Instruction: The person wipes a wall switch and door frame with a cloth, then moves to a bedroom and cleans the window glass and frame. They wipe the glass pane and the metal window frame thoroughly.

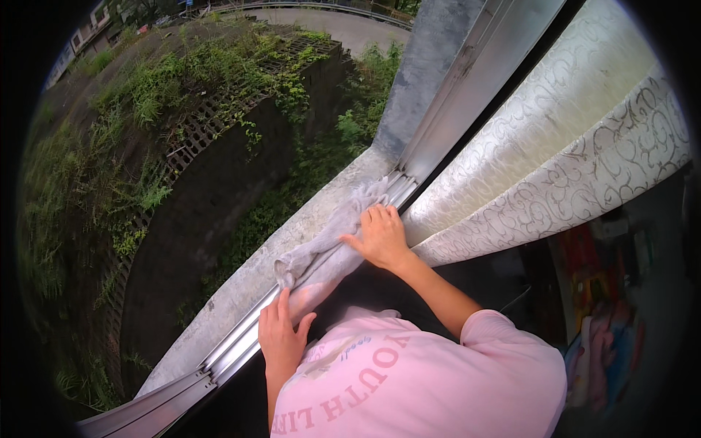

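A bunched greyish-lavender cloth (pixel 323 246) with a pale pink patch lies along the aluminium sliding-window track (pixel 241 334). It covers the middle of the track and spills over the inner edge. My right hand (pixel 381 234) grips the cloth's upper part, fingers bent over it and thumb stretched to the left. At the cloth's lower end, my left hand (pixel 282 326) rests on the track, thumb spread and fingertips touching the cloth's edge. Whether those fingertips pinch any fabric is hard to see. The track under the cloth is hidden.
Outside the track runs a rough concrete sill (pixel 241 274), with a deep drop beyond it. A metal window frame (pixel 454 87) rises at the upper right beside a patterned curtain (pixel 526 159). Across the gap stands an overgrown block wall (pixel 219 126). Blurred coloured items (pixel 602 339) are indoors.
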The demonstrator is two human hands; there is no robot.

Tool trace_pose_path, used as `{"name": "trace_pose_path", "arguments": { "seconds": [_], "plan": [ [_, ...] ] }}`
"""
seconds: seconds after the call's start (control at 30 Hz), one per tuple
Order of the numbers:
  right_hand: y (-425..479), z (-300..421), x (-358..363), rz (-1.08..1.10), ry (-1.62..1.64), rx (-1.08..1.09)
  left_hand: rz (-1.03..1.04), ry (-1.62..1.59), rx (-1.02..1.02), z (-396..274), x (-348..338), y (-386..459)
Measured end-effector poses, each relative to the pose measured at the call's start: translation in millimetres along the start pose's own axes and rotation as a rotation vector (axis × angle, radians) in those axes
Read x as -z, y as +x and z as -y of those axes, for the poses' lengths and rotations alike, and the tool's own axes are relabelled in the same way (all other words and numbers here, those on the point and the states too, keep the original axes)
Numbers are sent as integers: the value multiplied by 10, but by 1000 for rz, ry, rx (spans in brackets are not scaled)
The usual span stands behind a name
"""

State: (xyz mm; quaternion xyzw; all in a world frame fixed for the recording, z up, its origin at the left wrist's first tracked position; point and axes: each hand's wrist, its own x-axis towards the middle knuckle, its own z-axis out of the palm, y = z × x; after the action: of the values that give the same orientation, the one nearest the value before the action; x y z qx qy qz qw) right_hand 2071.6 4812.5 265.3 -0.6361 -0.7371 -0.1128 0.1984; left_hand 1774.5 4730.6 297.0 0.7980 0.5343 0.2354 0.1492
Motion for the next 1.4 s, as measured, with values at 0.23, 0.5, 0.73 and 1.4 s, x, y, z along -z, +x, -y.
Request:
{"name": "trace_pose_path", "arguments": {
  "seconds": [0.23, 0.5, 0.73, 1.4],
  "plan": [
    [-80, 772, 127, 164, -12, 132, 100, -227, 183, -48, 173, -63],
    [-286, 1864, 43, 202, 498, 415, 67, -238, 283, 241, 312, -299],
    [-235, 2480, -244, 567, 1288, 366, -181, -222, 329, 452, 598, -662],
    [1346, 1286, 136, 440, 1516, -32, -724, -437, 390, 1132, 1347, 1023]
  ]
}}
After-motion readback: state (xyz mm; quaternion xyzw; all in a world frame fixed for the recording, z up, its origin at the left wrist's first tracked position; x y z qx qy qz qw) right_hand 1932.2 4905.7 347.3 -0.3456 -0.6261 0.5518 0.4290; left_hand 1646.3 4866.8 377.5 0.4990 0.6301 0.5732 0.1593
